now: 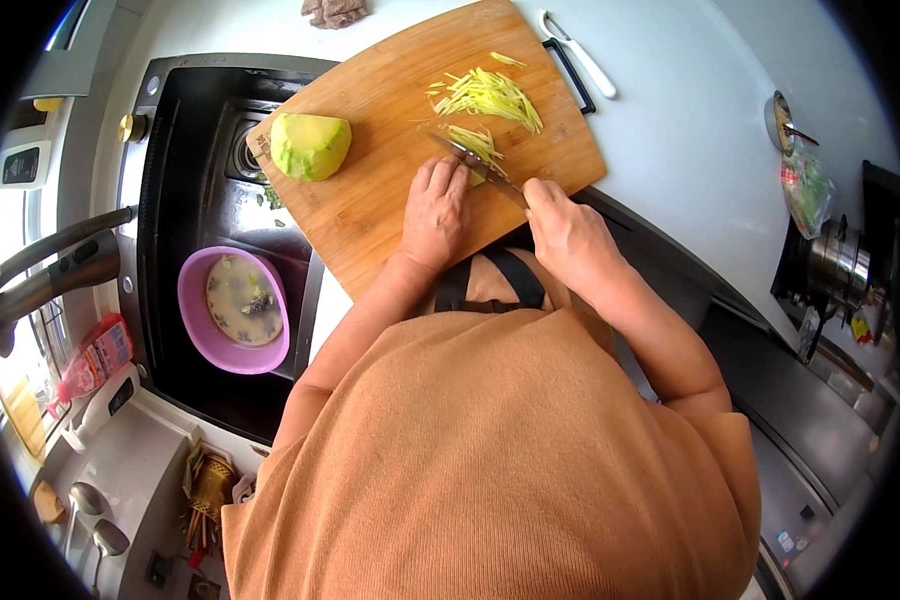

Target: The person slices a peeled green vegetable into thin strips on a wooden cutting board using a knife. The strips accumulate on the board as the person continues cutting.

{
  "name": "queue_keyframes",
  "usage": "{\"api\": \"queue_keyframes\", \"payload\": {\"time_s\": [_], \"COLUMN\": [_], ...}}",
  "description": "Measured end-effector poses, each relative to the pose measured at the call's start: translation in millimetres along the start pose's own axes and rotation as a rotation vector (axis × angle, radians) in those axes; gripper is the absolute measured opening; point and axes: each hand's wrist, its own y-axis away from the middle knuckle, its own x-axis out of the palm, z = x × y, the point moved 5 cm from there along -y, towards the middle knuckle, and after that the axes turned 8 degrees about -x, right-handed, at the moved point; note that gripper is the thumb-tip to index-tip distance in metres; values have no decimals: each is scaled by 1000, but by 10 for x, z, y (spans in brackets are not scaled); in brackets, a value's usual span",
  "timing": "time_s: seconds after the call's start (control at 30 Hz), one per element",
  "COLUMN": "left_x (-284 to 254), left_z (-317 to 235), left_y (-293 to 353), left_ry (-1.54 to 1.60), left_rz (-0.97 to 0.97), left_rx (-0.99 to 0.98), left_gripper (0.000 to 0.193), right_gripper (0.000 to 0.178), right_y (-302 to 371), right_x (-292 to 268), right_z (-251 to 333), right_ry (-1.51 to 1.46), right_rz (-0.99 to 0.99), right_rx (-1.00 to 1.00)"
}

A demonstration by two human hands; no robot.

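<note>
A wooden cutting board point(390, 90) lies across the sink edge and the white counter. My left hand point(436, 212) presses down on a small pale green vegetable piece point(478, 178) on the board. My right hand point(568, 232) grips the handle of a knife point(475, 160), whose blade rests against that piece beside my left fingers. A pile of thin yellow-green strips point(488, 95) lies farther back on the board, with a smaller bunch point(478, 138) by the blade. A large peeled green chunk point(310, 146) sits at the board's left end.
A black sink point(185, 150) on the left holds a purple bowl point(232, 310) with cloudy water. A faucet point(45, 275) reaches in from the left. A white peeler point(580, 55) lies beyond the board. A pot point(835, 265) and bagged greens point(805, 190) stand at the right.
</note>
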Motion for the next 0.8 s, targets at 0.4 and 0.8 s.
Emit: {"api": "queue_keyframes", "payload": {"time_s": [0.4,0.8], "left_x": [10,-171], "left_z": [-4,44], "left_y": [-5,-52], "left_ry": [3,18], "left_rz": [-8,104], "left_rx": [2,115], "left_gripper": [36,27], "right_gripper": [19,16], "right_y": [-26,-95], "right_x": [189,173], "right_z": [2,81], "right_ry": [20,33], "right_rz": [-55,-66], "right_rx": [47,68]}}
